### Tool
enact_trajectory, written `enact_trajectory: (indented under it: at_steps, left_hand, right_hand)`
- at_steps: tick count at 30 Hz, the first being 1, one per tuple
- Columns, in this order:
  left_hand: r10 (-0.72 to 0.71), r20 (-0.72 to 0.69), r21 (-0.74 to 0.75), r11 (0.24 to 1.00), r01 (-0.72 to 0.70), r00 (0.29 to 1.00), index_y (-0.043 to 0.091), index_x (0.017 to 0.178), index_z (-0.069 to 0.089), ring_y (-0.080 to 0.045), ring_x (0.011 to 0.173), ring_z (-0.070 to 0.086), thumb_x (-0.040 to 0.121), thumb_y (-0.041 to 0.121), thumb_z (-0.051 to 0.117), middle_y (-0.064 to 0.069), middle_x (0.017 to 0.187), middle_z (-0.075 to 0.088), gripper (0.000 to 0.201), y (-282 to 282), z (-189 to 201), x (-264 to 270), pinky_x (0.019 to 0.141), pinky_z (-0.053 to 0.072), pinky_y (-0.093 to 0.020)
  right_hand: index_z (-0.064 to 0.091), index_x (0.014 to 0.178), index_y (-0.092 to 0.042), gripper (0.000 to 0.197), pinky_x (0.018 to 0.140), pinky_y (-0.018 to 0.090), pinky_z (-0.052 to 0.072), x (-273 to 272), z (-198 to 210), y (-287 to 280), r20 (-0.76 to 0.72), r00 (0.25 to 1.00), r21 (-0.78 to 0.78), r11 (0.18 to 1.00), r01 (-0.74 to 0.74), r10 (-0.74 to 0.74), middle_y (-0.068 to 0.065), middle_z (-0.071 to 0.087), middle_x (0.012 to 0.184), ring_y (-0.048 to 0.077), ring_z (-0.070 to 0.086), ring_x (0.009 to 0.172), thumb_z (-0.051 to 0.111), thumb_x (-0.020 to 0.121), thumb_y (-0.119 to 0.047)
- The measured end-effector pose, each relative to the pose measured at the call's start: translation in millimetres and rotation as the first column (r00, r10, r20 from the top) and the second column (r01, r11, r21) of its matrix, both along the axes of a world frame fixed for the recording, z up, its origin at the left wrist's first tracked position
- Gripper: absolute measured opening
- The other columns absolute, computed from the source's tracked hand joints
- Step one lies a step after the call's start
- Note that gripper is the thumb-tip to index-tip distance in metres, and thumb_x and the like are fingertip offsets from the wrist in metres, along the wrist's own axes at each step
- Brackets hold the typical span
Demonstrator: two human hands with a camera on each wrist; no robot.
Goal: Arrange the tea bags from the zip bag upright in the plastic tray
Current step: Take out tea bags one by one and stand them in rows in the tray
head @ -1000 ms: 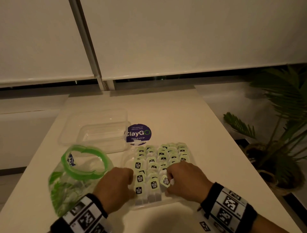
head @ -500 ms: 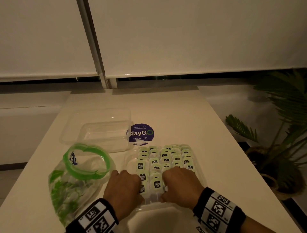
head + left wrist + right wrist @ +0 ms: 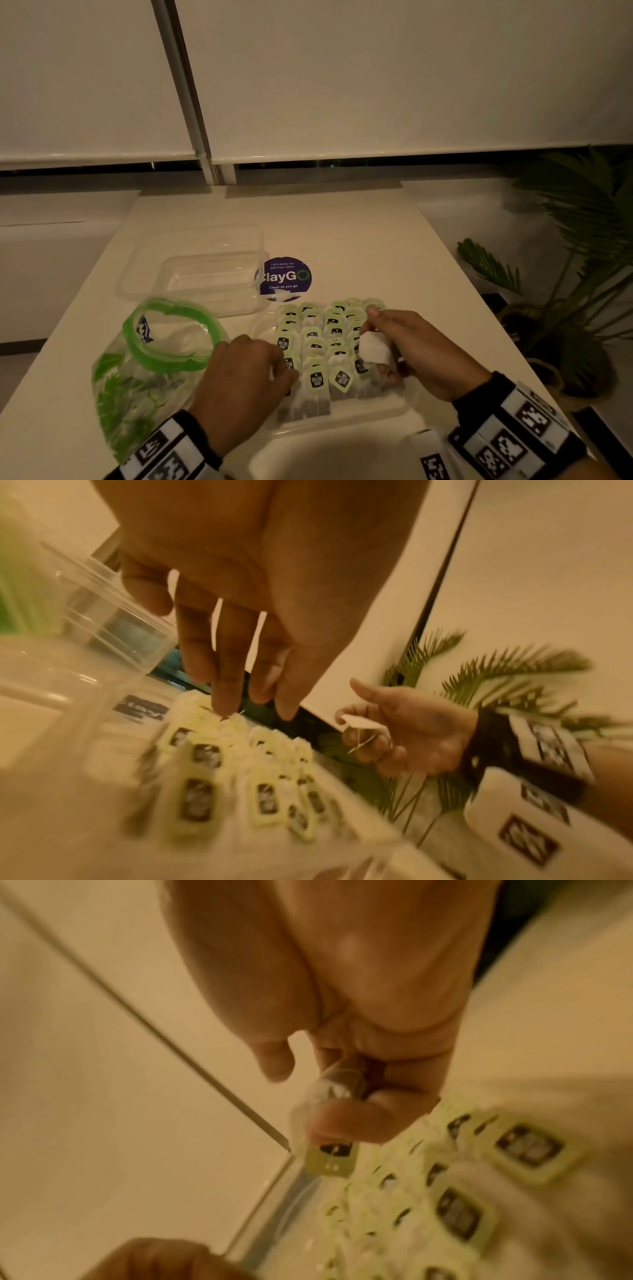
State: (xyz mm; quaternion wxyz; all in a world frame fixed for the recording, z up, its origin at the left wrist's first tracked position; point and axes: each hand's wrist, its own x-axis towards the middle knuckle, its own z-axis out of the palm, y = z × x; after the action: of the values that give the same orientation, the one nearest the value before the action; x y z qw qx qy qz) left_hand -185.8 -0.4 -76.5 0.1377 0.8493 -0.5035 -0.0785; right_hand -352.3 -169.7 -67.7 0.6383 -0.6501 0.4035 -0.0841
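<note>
Tea bag [image 3: 373, 349] seemingly in right hand [image 3: 421, 353] grip, above tray [image 3: 342, 423] edge.

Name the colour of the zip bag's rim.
Bright green rim on the clear zip bag; the head view shows it best.

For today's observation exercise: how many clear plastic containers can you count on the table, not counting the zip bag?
2. An empty clear container sits at the back left, behind the zip bag. The plastic tray holding the tea bags lies in front, under both hands. None seems hidden.
</note>
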Motion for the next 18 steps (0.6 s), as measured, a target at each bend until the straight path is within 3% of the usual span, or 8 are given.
enact_trajectory:
  at_steps: [3, 7, 10, 13, 16, 18]
  left_hand:
    - [0.003, -0.325, -0.252, 0.963, -0.089, 0.946, 0.029, 0.073, 0.069, -0.002, 0.077, 0.060, 0.083, 0.043, 0.066, 0.016, 0.074, 0.068, 0.017, -6.0, 13.0, -12.1, 0.074, 0.046, -0.025]
    - [-0.074, -0.617, -0.354, 0.916, -0.191, 0.784, 0.028, 0.078, 0.073, -0.003, 0.070, 0.062, 0.086, 0.032, 0.066, 0.018, 0.077, 0.070, 0.011, -18.2, 23.7, -27.3, 0.065, 0.048, -0.014]
    - [-0.130, -0.702, -0.408, 0.879, -0.245, 0.701, 0.020, 0.075, 0.073, -0.018, 0.071, 0.064, 0.083, 0.024, 0.071, 0.005, 0.072, 0.071, 0.010, -20.2, 31.1, -28.4, 0.068, 0.051, -0.028]
    - [-0.174, -0.755, -0.452, 0.837, -0.309, 0.633, 0.012, 0.072, 0.070, -0.029, 0.071, 0.065, 0.081, 0.016, 0.073, -0.007, 0.072, 0.071, 0.010, -15.7, 39.5, -23.1, 0.069, 0.053, -0.033]
    - [-0.212, -0.787, -0.484, 0.795, -0.366, 0.580, 0.010, 0.072, 0.069, -0.014, 0.063, 0.060, 0.080, 0.015, 0.071, -0.013, 0.075, 0.070, 0.010, -8.8, 50.6, -15.2, 0.058, 0.048, -0.019]
    - [-0.235, -0.799, -0.500, 0.771, -0.395, 0.554, 0.010, 0.071, 0.069, -0.009, 0.063, 0.059, 0.078, 0.015, 0.071, -0.011, 0.070, 0.068, 0.009, -5.3, 56.4, -10.1, 0.057, 0.047, -0.017]
  right_hand:
    - [0.067, 0.100, -0.004, 0.041, 0.048, 0.031, 0.047, 0.4, 9.1, 11.9, 0.167, 0.980, 0.234, 0.970, 0.068, -0.109, 0.017, 0.063, 0.085, 0.028, 0.055, 0.059, 0.050, 0.096, -0.041]
    - [0.065, 0.109, -0.006, 0.021, 0.051, 0.035, 0.051, 4.8, 23.8, 29.4, 0.323, 0.941, 0.313, 0.950, -0.006, -0.100, 0.018, 0.067, 0.092, 0.030, 0.059, 0.066, 0.049, 0.097, -0.009]
    - [0.063, 0.114, -0.008, 0.028, 0.057, 0.040, 0.055, 8.6, 33.9, 36.0, 0.395, 0.917, 0.291, 0.954, -0.070, -0.053, 0.023, 0.068, 0.098, 0.033, 0.063, 0.075, 0.044, 0.096, 0.000]
    - [0.063, 0.115, -0.011, 0.032, 0.060, 0.040, 0.058, 10.9, 42.9, 39.1, 0.427, 0.904, 0.229, 0.966, -0.119, 0.010, 0.024, 0.067, 0.106, 0.033, 0.066, 0.081, 0.048, 0.092, 0.005]
    - [0.065, 0.111, -0.016, 0.036, 0.062, 0.038, 0.057, 13.0, 48.2, 42.2, 0.417, 0.906, 0.123, 0.984, -0.132, 0.070, 0.020, 0.068, 0.104, 0.031, 0.069, 0.082, 0.060, 0.079, 0.000]
    - [0.065, 0.111, -0.017, 0.032, 0.063, 0.038, 0.056, 15.6, 51.7, 45.5, 0.405, 0.910, 0.051, 0.992, -0.115, 0.085, 0.019, 0.067, 0.102, 0.028, 0.069, 0.080, 0.063, 0.083, 0.000]
